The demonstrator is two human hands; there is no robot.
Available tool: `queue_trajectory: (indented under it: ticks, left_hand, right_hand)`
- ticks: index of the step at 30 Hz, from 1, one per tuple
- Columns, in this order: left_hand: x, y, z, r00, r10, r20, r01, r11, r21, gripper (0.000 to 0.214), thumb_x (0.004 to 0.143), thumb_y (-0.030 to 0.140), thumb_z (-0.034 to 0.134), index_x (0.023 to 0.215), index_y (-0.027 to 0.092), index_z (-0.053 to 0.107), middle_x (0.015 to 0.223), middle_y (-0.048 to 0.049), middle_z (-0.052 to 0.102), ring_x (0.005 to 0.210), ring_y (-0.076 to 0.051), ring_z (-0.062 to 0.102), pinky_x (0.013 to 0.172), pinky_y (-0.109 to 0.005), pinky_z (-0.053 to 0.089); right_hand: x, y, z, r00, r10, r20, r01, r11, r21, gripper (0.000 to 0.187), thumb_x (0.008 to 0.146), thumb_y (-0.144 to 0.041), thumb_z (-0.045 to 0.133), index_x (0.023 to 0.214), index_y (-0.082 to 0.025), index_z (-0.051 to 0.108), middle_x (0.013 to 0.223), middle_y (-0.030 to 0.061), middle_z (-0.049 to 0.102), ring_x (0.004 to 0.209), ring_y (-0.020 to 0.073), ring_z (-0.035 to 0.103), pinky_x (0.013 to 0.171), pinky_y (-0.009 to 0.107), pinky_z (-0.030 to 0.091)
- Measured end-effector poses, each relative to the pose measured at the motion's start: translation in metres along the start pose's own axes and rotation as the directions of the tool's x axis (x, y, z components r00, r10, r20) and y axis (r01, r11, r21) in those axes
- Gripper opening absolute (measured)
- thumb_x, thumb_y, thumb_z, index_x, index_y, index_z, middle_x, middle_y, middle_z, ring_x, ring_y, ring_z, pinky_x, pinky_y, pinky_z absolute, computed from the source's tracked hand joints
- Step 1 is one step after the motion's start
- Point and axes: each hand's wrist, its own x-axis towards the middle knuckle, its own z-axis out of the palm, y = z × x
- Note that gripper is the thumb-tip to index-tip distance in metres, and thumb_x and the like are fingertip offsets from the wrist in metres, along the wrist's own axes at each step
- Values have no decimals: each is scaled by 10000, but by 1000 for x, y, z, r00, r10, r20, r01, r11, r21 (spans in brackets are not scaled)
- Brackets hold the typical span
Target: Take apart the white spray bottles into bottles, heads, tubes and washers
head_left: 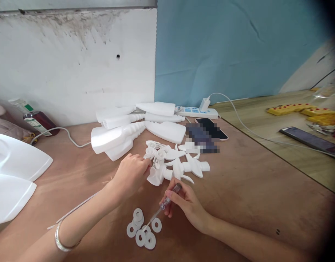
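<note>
My left hand [131,173] is closed, its fingertips pinching a white spray-trigger head [156,174] at the edge of a small pile of the same trigger heads [181,160]. A silver bangle sits on that wrist. My right hand [185,203] grips a clear-handled screwdriver [163,207], whose tip points down-left into several flat white washers [142,231] lying on the brown table [252,182].
Several empty white plastic bottles [129,131] lie behind the triggers. A phone [211,128] and a white power strip [196,112] with a charger cable are beyond them. White moulded shells [14,160] sit at the left, and a thin white tube [74,209] lies under my left forearm.
</note>
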Motion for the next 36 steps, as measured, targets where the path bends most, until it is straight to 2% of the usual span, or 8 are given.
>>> queue_trajectory:
  ticks: [7,15,23,26,28,32,34,36]
  left_hand:
    - [-6,2,-1,995,-62,-83,64,998,22,204,867,212,406,870,165,605,665,-47,628,608,-191,565,532,-265,331]
    - [-41,-11,5,985,-44,-169,7,976,-215,197,843,304,466,976,180,542,808,-38,624,731,-185,577,631,-291,443]
    - [-92,-39,-5,880,-35,-473,5,998,-65,119,832,191,488,939,174,537,867,-55,617,797,-191,550,688,-320,423]
    - [-122,-66,-10,774,-114,-623,190,980,56,154,800,176,537,953,181,543,913,-50,611,867,-201,553,787,-354,427]
    - [-147,-89,-16,644,-226,-731,406,911,76,177,775,195,573,948,167,547,944,-59,598,910,-215,546,825,-374,436]
    - [-198,-134,-25,239,-438,-866,816,574,-65,407,716,333,615,1007,64,522,986,-141,549,981,-303,493,792,-448,453]
    - [-217,-148,-27,159,-463,-872,888,454,-79,587,649,384,661,1071,16,485,1045,-180,534,1052,-358,455,864,-519,398]
    - [-228,-154,-25,132,-520,-844,916,389,-96,710,613,424,680,1122,-14,451,1105,-214,511,1103,-394,424,909,-545,356]
  right_hand:
    - [0,1,-1,1000,13,-4,-13,1000,-6,272,805,-386,566,725,-180,408,655,13,650,491,102,591,461,221,483]
    - [2,1,1,999,-14,-47,13,1000,-23,245,804,-361,581,744,-171,439,751,49,671,624,131,641,565,258,534]
    - [-1,2,-2,995,-75,-59,66,987,-144,203,792,-349,599,764,-167,512,886,69,658,740,154,646,695,305,541]
    - [0,5,-4,999,-29,-23,22,969,-246,199,782,-330,611,759,-180,483,946,74,651,787,164,645,746,322,527]
    - [1,8,-4,1000,18,10,-14,942,-335,205,779,-323,609,732,-183,467,968,80,647,824,171,643,769,321,519]
    - [5,11,0,995,49,84,0,862,-508,175,789,-298,577,704,-185,474,985,91,646,916,184,626,798,299,505]
    - [5,11,2,992,43,116,30,828,-560,132,797,-279,559,726,-189,491,989,85,649,920,178,626,796,289,505]
    - [4,11,4,989,36,147,59,801,-596,104,802,-265,546,741,-194,503,984,73,654,895,168,634,778,275,510]
